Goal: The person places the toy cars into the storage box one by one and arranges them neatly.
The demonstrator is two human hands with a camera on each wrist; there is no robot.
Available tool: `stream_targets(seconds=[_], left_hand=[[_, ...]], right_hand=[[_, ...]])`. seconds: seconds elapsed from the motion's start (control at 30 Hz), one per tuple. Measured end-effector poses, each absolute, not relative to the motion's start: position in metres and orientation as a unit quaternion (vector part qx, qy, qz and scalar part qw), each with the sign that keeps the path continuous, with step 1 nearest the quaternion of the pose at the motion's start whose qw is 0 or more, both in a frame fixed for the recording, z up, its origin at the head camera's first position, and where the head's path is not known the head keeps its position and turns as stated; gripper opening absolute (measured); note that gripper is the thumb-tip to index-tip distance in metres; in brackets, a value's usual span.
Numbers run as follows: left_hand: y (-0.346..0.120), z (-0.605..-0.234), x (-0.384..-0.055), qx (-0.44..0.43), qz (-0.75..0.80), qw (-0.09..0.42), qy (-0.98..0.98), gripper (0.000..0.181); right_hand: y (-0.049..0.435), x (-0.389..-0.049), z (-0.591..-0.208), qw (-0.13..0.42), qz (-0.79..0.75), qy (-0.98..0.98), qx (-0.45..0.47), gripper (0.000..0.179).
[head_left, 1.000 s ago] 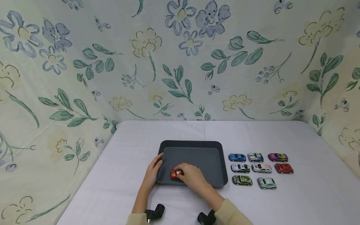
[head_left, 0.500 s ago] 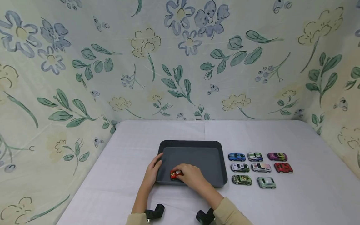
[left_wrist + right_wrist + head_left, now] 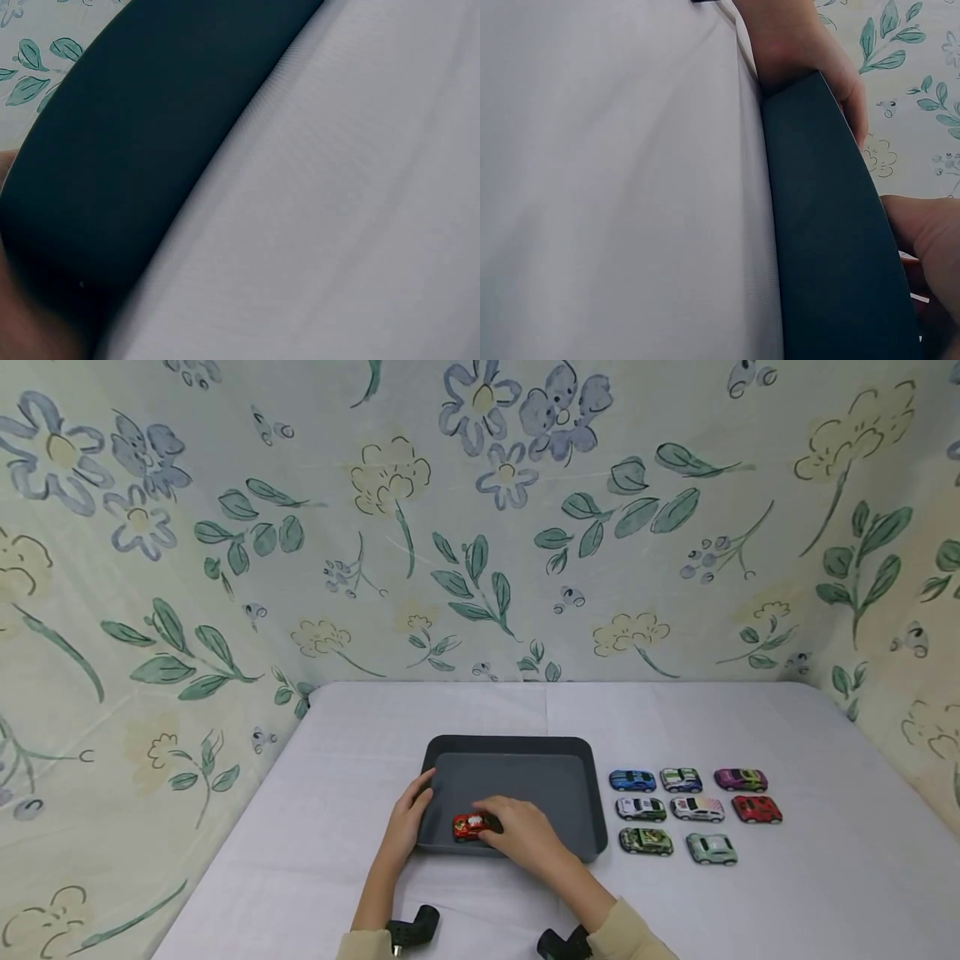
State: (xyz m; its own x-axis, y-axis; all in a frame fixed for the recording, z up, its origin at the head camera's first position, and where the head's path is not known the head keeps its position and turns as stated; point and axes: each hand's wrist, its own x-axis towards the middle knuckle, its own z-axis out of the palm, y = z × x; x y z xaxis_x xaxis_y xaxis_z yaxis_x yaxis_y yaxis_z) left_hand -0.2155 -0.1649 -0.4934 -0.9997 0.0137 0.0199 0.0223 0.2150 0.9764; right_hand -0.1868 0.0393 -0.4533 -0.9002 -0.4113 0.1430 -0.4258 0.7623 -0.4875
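Observation:
In the head view a dark grey tray (image 3: 525,743) lies on the white-covered table. My left hand (image 3: 405,823) holds the tray's left wall, with the thumb by the rim. Inside the tray, near its front left, sits a red toy car (image 3: 467,827). My right hand (image 3: 525,835) is at the car's right end, thumb and index finger spread apart around it. The right wrist view shows the tray's outer wall (image 3: 817,202), with the right hand (image 3: 937,240) behind it and a sliver of red below the thumb. The left wrist view shows mainly the tray's wall (image 3: 150,135).
Right of the tray stand several toy cars in rough rows: a blue car (image 3: 632,781), a purple car (image 3: 741,779), another red car (image 3: 757,810), a camouflage car (image 3: 647,842) and a pale green car (image 3: 712,849) among them. A floral cloth (image 3: 480,568) hangs behind the table.
My right hand has shifted slightly right, and its thumb and index finger have parted, so more of the red car shows. The left hand and the tray stay put.

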Motion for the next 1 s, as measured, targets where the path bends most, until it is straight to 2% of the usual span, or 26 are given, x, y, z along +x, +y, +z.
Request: stream_targets(seconds=[0.47, 1.0], left_hand=[[-0.157, -0.459, -0.199, -0.006, -0.624, -0.013, -0.781, 0.041], [-0.165, -0.491, -0.215, -0.013, -0.632, 0.003, -0.775, 0.040]], right_hand=[[0.059, -0.174, -0.453, 0.079, 0.289, -0.933, 0.199, 0.041], [0.082, -0.160, -0.450, 0.226, 0.296, -0.910, 0.186, 0.042]])
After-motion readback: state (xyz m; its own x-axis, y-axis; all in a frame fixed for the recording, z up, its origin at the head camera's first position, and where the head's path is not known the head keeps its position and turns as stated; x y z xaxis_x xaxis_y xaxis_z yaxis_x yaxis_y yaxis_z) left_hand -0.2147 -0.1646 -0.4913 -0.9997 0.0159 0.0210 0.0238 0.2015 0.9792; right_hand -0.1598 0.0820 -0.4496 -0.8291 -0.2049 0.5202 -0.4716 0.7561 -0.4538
